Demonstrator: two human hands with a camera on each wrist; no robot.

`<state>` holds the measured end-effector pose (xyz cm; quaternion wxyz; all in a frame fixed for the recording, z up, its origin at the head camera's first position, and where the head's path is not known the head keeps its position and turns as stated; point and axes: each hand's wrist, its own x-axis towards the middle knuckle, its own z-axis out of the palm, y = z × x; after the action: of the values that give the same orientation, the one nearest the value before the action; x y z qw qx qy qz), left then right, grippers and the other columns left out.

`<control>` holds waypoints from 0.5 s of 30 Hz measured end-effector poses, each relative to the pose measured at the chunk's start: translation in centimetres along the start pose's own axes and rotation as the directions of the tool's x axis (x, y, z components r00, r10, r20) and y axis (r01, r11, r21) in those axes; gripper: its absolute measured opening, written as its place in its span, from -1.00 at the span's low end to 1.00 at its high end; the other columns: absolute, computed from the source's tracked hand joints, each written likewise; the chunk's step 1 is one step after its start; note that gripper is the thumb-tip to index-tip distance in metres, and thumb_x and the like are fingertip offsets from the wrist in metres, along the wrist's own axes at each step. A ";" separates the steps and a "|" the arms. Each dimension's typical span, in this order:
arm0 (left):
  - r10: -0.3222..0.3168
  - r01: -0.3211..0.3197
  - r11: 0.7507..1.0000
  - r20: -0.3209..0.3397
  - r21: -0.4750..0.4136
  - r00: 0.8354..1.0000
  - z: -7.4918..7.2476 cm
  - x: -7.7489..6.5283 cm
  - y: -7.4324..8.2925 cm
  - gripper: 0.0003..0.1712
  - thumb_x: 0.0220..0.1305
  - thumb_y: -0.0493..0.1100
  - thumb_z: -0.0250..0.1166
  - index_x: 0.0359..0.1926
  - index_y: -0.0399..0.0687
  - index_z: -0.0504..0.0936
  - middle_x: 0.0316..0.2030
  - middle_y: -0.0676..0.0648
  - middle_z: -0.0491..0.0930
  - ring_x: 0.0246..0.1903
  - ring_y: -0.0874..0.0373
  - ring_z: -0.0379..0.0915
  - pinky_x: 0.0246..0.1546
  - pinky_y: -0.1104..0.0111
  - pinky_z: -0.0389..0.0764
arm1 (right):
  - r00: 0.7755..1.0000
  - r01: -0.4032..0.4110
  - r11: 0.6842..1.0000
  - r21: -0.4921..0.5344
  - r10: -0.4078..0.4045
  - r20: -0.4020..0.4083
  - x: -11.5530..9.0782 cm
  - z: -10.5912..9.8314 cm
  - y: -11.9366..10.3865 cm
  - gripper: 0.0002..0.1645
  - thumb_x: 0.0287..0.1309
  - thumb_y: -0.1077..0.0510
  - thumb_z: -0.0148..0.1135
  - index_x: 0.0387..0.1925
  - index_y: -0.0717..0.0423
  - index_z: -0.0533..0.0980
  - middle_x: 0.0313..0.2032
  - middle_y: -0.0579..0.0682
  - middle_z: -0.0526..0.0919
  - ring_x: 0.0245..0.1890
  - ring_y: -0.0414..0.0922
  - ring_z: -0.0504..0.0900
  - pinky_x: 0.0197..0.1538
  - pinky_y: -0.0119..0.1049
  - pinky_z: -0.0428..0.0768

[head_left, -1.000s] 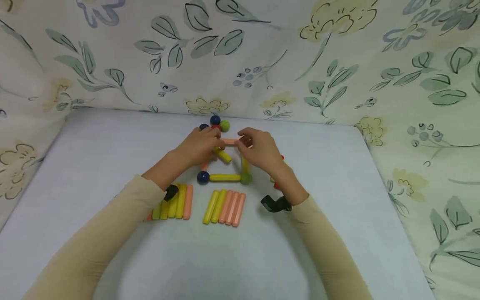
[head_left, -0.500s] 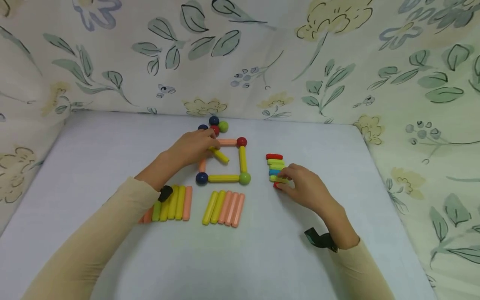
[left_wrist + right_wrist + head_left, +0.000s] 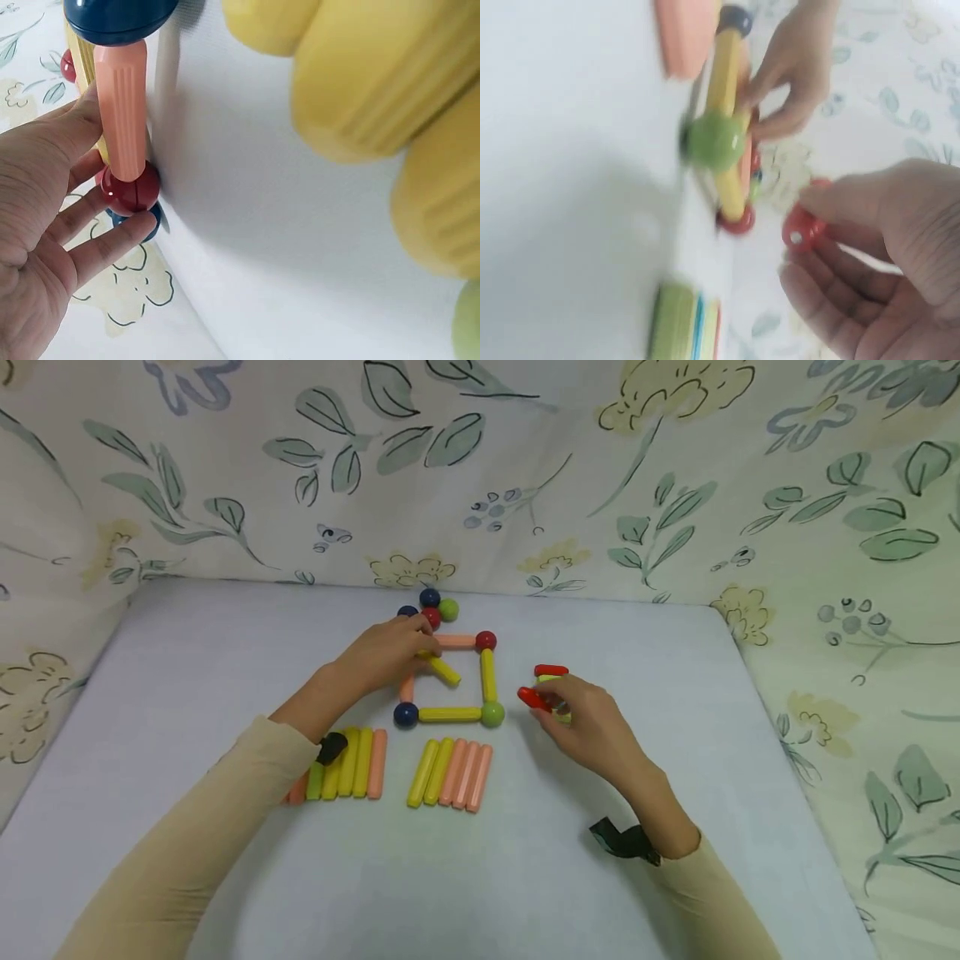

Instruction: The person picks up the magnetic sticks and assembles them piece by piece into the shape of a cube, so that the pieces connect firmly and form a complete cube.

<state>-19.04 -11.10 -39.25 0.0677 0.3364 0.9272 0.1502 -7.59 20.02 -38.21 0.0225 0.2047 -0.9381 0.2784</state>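
Observation:
Small balls and ribbed sticks form a square on the table. At its far left corner, my left hand (image 3: 386, 653) pinches a slanting yellow stick (image 3: 444, 672) between thumb and finger. Another fingertip touches the corner's dark red ball (image 3: 133, 187), beside an upright-looking pink stick (image 3: 122, 112) in the left wrist view. To the right of the square, my right hand (image 3: 592, 720) pinches a short red stick (image 3: 531, 697), raised off the table; a shiny dot shows on its end in the right wrist view. Under that hand lies a row of short sticks (image 3: 681, 322), partly hidden.
Yellow and pink sticks (image 3: 450, 774) lie in a row nearer me. Another row of sticks (image 3: 352, 766) lies left, partly behind my left sleeve. Several loose balls (image 3: 431, 600) sit beyond the square, near the floral cloth (image 3: 555, 468) at the table's far edge.
My right hand left the square's far right corner, reached the short sticks and lifted the nearest red one leftward. My left hand stays at the far left corner with the yellow stick.

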 end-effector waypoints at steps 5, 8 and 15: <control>0.015 -0.015 1.000 -0.010 0.009 1.000 0.0 -0.1 -0.3 -0.72 0.39 -0.11 0.46 0.07 -0.02 0.81 0.11 -0.13 0.61 0.10 -0.08 0.55 0.17 0.07 0.63 | 0.999 -0.030 0.998 0.062 0.028 0.021 4.3 2.7 -2.9 -0.60 0.26 0.18 0.51 0.10 0.20 0.70 -0.10 0.06 0.79 -0.21 -0.08 0.71 -0.09 -0.22 0.76; 0.015 -0.015 1.000 -0.012 0.014 1.000 0.1 -0.1 -0.5 -0.72 0.39 -0.12 0.46 0.08 0.00 0.81 0.10 -0.12 0.62 0.10 -0.06 0.56 0.18 0.10 0.63 | 0.996 -0.070 0.996 0.051 0.066 0.066 5.7 4.3 -3.8 -0.63 0.28 0.15 0.50 0.07 0.19 0.71 -0.17 0.04 0.78 -0.26 -0.10 0.67 -0.13 -0.28 0.72; 0.017 -0.016 1.000 -0.015 0.014 1.000 0.0 0.1 -0.4 -0.72 0.39 -0.14 0.46 0.09 -0.01 0.81 0.10 -0.11 0.62 0.09 -0.05 0.57 0.18 0.12 0.63 | 0.994 -0.103 0.995 -0.005 0.103 0.040 6.2 5.5 -4.3 -0.72 0.26 0.13 0.51 -0.04 0.17 0.74 -0.30 0.00 0.74 -0.37 -0.12 0.59 -0.26 -0.31 0.67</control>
<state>-19.36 -11.28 -39.37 0.0571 0.3433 0.9259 0.1467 -11.16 11.54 -39.67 -0.0106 0.1617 -0.9481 0.2736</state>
